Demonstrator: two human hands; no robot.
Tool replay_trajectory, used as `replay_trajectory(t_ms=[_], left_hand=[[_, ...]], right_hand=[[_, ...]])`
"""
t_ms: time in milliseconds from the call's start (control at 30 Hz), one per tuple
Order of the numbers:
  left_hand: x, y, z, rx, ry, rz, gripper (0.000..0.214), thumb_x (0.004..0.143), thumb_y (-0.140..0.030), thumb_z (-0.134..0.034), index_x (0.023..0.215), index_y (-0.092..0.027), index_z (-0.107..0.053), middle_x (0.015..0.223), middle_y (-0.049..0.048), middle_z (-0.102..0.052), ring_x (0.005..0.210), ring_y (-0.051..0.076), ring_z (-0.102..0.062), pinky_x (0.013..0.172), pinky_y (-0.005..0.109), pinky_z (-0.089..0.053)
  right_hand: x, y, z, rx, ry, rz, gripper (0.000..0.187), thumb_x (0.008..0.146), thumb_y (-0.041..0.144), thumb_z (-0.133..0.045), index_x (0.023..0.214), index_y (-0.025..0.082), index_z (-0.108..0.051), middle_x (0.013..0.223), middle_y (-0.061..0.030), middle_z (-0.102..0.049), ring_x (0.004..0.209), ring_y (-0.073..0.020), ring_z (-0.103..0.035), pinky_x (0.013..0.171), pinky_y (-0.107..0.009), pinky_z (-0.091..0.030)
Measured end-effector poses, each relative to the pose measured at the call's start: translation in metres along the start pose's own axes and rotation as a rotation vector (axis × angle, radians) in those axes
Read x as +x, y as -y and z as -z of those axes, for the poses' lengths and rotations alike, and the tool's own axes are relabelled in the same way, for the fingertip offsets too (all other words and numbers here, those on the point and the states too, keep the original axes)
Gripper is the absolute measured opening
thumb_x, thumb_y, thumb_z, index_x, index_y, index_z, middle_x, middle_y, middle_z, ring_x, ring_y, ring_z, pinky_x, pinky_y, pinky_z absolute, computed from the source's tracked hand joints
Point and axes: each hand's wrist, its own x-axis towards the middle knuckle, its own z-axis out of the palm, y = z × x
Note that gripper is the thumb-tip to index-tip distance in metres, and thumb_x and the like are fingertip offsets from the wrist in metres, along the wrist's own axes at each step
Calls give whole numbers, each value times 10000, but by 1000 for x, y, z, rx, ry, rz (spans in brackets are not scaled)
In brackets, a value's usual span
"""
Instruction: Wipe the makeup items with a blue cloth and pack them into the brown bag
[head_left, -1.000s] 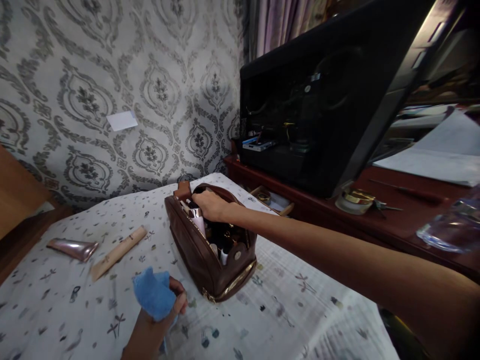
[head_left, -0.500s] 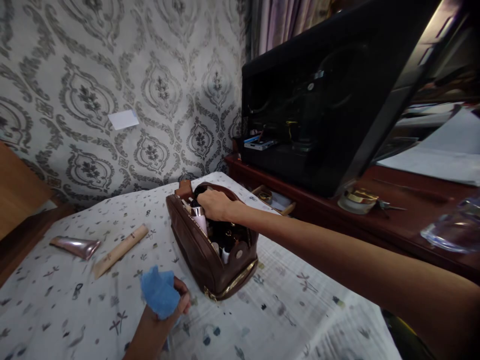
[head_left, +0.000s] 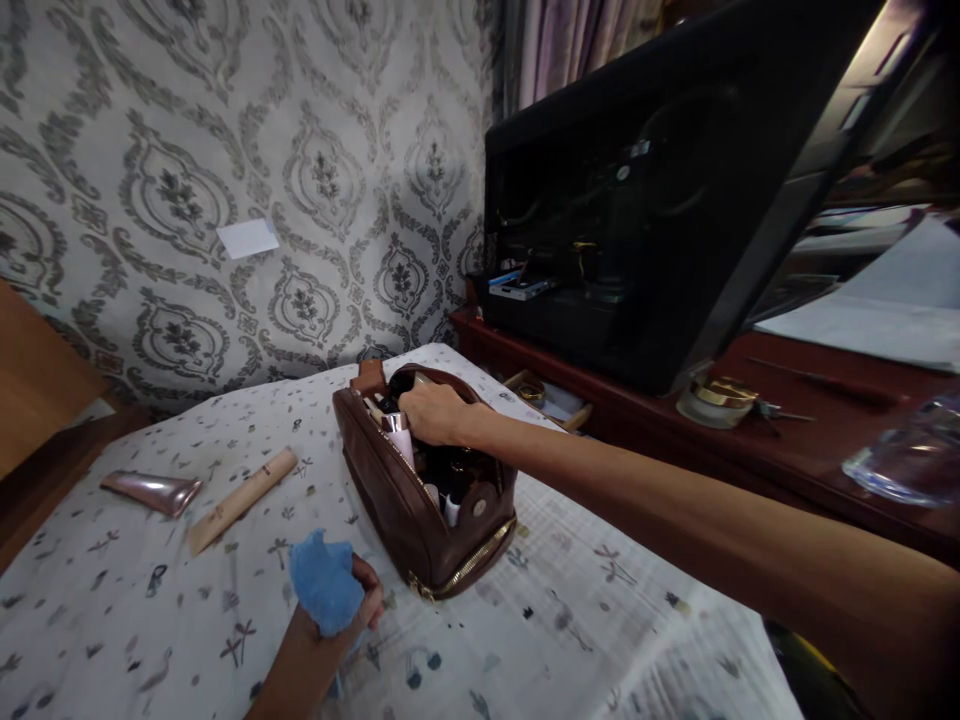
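Observation:
A brown leather toiletry bag (head_left: 405, 510) stands unzipped on the patterned tablecloth (head_left: 135, 600), packed with several tubes and small bottles. My right hand (head_left: 431, 412) reaches into its far end, fingers closed around something I cannot make out among the contents. Near the front of the table, just left of the bag, my left hand (head_left: 352, 600) is closed on a blue cloth (head_left: 324, 590). A beige tube (head_left: 240, 500) and a pink metallic tube (head_left: 154, 492) lie on the cloth to the left.
A dark red wooden cabinet (head_left: 750, 440) stands at right with a black open case (head_left: 675, 200), a gold-lidded jar (head_left: 712, 400), a glass dish (head_left: 907, 460) and papers (head_left: 877, 310). Patterned wallpaper runs behind the table. Newspaper (head_left: 637, 640) covers the table's right front.
My left hand with the blue cloth has shifted slightly right, toward the bag. My right hand stays inside the bag's far end, barely moved.

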Motion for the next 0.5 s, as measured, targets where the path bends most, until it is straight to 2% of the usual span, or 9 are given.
replay_trajectory(t_ms=[167, 500], left_hand=[[0, -4, -2, -7, -16, 20, 352, 732, -484, -786, 717, -206, -570, 545, -2, -612, 515, 162, -623, 553, 279, -525], [-2, -8, -5, -29, -30, 41, 383, 683, -494, -817, 720, -211, -562, 558, -20, -596, 498, 160, -598, 554, 306, -522]], right_hand=[[-5, 5, 3, 84, 61, -29, 294, 983, 351, -627, 1188, 142, -641, 1181, -96, -661, 1014, -210, -669, 870, -403, -580], [3, 4, -10, 161, 84, -55, 346, 972, 360, -642, 1240, 144, -617, 1224, -106, -641, 1044, -225, -659, 881, -416, -576]])
